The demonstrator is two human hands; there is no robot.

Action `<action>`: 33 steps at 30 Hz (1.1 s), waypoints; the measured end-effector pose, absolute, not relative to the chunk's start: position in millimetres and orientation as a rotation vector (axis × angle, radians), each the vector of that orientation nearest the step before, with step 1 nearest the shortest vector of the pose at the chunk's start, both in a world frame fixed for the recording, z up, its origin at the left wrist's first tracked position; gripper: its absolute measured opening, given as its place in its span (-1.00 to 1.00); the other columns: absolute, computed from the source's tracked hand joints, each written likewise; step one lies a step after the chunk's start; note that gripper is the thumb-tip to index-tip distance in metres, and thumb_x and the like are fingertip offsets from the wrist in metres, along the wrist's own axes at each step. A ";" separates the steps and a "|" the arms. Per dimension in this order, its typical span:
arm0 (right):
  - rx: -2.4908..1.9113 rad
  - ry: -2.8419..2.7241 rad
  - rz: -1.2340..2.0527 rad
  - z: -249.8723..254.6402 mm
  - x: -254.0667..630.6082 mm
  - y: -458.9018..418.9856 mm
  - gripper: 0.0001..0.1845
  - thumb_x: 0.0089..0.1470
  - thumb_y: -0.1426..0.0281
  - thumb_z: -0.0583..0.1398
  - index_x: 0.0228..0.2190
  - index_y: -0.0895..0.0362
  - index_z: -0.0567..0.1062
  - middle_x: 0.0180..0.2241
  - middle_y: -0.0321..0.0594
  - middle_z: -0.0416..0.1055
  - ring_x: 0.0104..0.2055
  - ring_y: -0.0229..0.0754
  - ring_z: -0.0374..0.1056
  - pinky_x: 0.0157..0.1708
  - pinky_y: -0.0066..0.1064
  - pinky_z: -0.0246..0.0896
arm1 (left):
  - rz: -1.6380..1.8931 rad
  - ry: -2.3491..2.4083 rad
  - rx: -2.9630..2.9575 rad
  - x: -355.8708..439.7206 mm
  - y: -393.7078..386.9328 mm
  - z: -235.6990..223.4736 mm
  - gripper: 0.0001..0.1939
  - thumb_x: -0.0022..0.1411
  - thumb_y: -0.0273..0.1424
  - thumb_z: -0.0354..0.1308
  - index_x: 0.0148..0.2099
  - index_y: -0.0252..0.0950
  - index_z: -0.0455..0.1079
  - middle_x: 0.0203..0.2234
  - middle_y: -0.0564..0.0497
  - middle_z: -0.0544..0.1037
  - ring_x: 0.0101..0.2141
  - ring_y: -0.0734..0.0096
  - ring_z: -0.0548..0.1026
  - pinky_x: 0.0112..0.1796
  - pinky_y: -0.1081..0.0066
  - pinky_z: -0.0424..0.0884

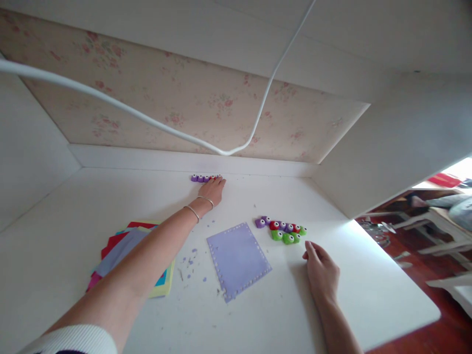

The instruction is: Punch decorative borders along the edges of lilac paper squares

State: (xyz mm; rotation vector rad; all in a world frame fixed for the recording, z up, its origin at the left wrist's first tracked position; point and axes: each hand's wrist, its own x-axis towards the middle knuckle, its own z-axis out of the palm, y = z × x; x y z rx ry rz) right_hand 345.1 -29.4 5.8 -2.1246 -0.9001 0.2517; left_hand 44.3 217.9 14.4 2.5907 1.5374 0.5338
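My left hand (212, 190) reaches to the back of the white table, its fingers bent down over the right end of a row of small pieces (200, 179). These are purple and red, each with a white, eye-like disc; the fingers close on the end piece, which they partly hide. At the right, my right hand (323, 273) rests half curled, with nothing visible in its fingers. Just beyond it lies a cluster of similar eyed pieces (288, 238), purple, red and green. Between the hands is a square lilac sheet (239, 260) with small holes along its edges.
A pile of coloured sheets (120, 253) lies partly under my left forearm. Small lilac scraps (191, 262) are scattered beside the lilac sheet. A white cable (158, 127) hangs across the view above the table (280, 314). White panels stand at both sides.
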 end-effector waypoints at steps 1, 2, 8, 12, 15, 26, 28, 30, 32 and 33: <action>-2.120 -0.896 0.255 6.0 345.6 -29.2 -0.42 0.06 -0.07 0.09 -0.30 0.15 0.61 -0.52 -0.20 0.50 -0.47 -0.08 0.33 -0.38 -0.30 0.16 | 0.520 1.525 2.604 43.4 218.9 12.4 -0.60 0.30 -0.65 -0.09 0.14 -0.39 0.32 0.13 -0.25 0.37 0.13 0.18 0.31 0.15 0.19 0.21; -2.116 -0.889 0.256 6.4 345.9 -29.1 -0.42 0.06 -0.07 0.09 -0.29 0.15 0.61 -0.52 -0.20 0.50 -0.47 -0.08 0.33 -0.39 -0.31 0.16 | 0.508 1.515 2.614 42.4 219.3 11.0 -0.61 0.30 -0.65 -0.09 0.12 -0.40 0.34 0.10 -0.25 0.40 0.11 0.19 0.33 0.14 0.19 0.21; -2.119 -0.887 0.166 8.5 329.4 -35.8 -0.50 0.09 -0.03 0.11 -0.27 0.11 0.60 -0.50 -0.20 0.53 -0.37 -0.04 0.44 -0.26 -0.29 0.24 | 0.496 1.513 2.627 37.8 218.7 10.6 -0.63 0.34 -0.61 -0.05 0.16 -0.41 0.32 0.10 -0.28 0.36 0.08 0.19 0.36 0.11 0.21 0.27; -1.923 -1.195 0.242 10.5 277.0 -53.1 -0.54 0.15 0.01 0.11 -0.22 0.09 0.57 -0.39 -0.13 0.56 -0.38 -0.05 0.45 -0.43 -0.32 0.31 | 0.491 1.522 2.590 32.6 217.6 13.1 -0.67 0.36 -0.33 0.12 0.11 -0.35 0.35 0.06 -0.19 0.40 0.00 0.18 0.43 0.00 0.11 0.41; -1.690 -1.607 0.314 14.5 226.9 -63.6 -0.64 0.20 0.12 0.13 -0.08 0.01 0.52 -0.09 -0.06 0.52 -0.08 0.06 0.43 -0.22 -0.18 0.40 | 0.469 1.474 2.568 21.9 209.0 16.5 -0.74 0.35 -0.36 0.12 0.05 -0.31 0.41 0.00 -0.13 0.47 -0.03 0.21 0.47 0.00 0.15 0.41; -1.581 -2.279 0.469 15.8 199.4 -37.9 -0.48 0.17 0.29 0.15 0.16 0.05 0.36 0.27 -0.08 0.21 0.32 0.11 0.08 0.32 0.26 -0.35 | 0.520 1.302 2.444 -49.3 87.9 23.5 -0.76 0.31 -0.44 0.11 0.00 -0.18 0.47 -0.10 0.05 0.61 -0.10 0.37 0.55 0.00 0.41 0.40; -1.538 -2.350 0.523 20.5 205.6 -33.0 -0.46 0.15 0.35 0.15 0.17 0.07 0.34 0.28 -0.10 0.19 0.35 0.09 0.03 0.32 0.28 -0.51 | 0.540 1.301 2.419 -57.6 65.8 21.9 -0.80 0.33 -0.41 0.10 -0.04 -0.17 0.48 -0.11 0.06 0.61 -0.11 0.39 0.55 -0.02 0.44 0.42; -1.503 -2.385 0.536 23.4 208.5 -29.1 -0.48 0.15 0.32 0.16 0.15 0.07 0.35 0.28 -0.10 0.19 0.36 0.09 0.00 0.31 0.28 -0.56 | 0.614 1.289 2.360 -62.1 49.2 18.7 -0.80 0.34 -0.40 0.09 -0.03 -0.17 0.47 -0.10 0.06 0.61 -0.09 0.39 0.55 -0.01 0.43 0.42; -1.479 -2.379 0.510 23.1 208.0 -26.6 -0.49 0.14 0.19 0.20 0.10 0.08 0.39 0.26 -0.06 0.23 0.34 0.11 0.04 0.31 0.29 -0.54 | 0.680 1.270 2.295 -63.7 38.7 13.8 -0.79 0.34 -0.38 0.10 -0.02 -0.17 0.46 -0.10 0.05 0.61 -0.09 0.37 0.55 -0.01 0.40 0.43; -1.468 -2.365 0.487 21.7 206.8 -25.9 -0.47 0.12 0.13 0.22 0.07 0.09 0.41 0.24 -0.04 0.26 0.33 0.13 0.07 0.31 0.29 -0.52 | 0.714 1.266 2.266 -63.9 35.4 11.0 -0.79 0.33 -0.37 0.12 -0.01 -0.17 0.46 -0.09 0.04 0.61 -0.09 0.36 0.56 -0.01 0.39 0.44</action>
